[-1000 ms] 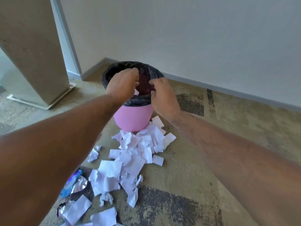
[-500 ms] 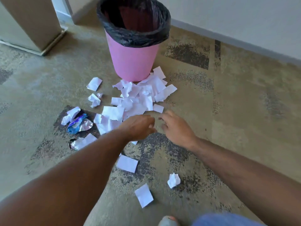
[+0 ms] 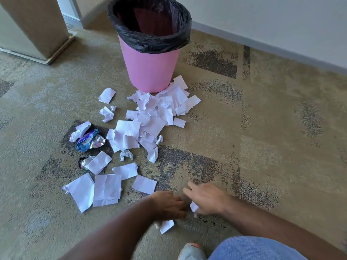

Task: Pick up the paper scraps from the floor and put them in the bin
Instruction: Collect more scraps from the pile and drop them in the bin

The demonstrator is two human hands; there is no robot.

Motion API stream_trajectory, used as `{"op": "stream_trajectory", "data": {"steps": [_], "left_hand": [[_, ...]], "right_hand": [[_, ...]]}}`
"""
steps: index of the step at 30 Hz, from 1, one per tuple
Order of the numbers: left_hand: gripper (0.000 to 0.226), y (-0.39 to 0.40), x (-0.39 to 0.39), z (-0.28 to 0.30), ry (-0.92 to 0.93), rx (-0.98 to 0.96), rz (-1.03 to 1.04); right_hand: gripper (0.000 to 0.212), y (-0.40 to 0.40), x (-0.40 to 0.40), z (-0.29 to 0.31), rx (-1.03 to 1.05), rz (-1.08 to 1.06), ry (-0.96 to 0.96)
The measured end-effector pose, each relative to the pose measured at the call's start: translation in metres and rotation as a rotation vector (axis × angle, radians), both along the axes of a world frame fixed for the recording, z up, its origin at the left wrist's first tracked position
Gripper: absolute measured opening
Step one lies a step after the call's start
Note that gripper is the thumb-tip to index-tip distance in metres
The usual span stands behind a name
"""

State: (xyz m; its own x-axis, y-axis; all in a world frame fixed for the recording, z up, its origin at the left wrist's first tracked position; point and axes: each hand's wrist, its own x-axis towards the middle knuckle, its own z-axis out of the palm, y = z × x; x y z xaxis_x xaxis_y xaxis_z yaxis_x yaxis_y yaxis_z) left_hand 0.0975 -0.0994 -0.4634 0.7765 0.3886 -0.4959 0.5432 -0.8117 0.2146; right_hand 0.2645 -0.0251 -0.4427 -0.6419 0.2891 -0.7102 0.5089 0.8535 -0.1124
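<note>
The round pink plastic bin (image 3: 150, 72) stood upright on the mottled olive-and-grey carpet (image 3: 262, 147), its mouth facing up and lined with a crinkled black plastic bag (image 3: 150, 42) folded over the rim. The white torn paper scraps (image 3: 150, 119) lay in a loose heap that touched the bin's base and trailed toward the person, its long axis running from the bin down and left. Most were flat, creased rectangles; a few were crumpled into small balls. Among those on the left lay a shiny blue-and-silver foil wrapper (image 3: 90, 141), crushed. Near the bottom of the view both hands reached low over the carpet, side by side. The left hand (image 3: 169, 203) was palm down with fingers curled; a small white scrap (image 3: 166, 225) showed just below it, but motion blur hid whether it was gripped. The right hand (image 3: 206, 199) had a small crumpled white piece (image 3: 193, 206) under its palm, with fingers stretched forward; its hold could not be told either. A grey shoe tip (image 3: 191, 251) and a blue corduroy knee (image 3: 253, 248) showed at the bottom edge.
</note>
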Motion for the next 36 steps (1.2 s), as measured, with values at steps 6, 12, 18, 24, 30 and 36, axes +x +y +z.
{"op": "stream_trajectory", "data": {"steps": [6,12,18,24,30,36], "left_hand": [[0.028,-0.006,0.000,-0.011,-0.092,-0.027,0.094],[0.016,0.012,-0.022,-0.005,0.089,-0.070,0.253],[0.021,0.059,-0.070,0.039,0.198,-0.024,0.430],[0.027,0.099,-0.136,0.078,0.321,0.016,0.549],[0.027,0.125,-0.172,0.103,0.320,0.086,0.627],[0.033,0.081,-0.187,0.070,0.049,-0.034,0.951]], "right_hand": [[0.042,-0.003,0.001,-0.008,0.044,0.009,0.076],[0.027,0.014,-0.014,-0.006,0.086,0.002,0.171],[0.020,0.051,-0.053,0.018,0.163,0.032,0.246],[0.010,0.090,-0.107,0.065,0.236,0.139,0.294],[0.012,0.110,-0.160,0.103,0.253,0.228,0.227],[0.016,0.083,-0.195,0.091,0.125,0.139,0.216]]}}
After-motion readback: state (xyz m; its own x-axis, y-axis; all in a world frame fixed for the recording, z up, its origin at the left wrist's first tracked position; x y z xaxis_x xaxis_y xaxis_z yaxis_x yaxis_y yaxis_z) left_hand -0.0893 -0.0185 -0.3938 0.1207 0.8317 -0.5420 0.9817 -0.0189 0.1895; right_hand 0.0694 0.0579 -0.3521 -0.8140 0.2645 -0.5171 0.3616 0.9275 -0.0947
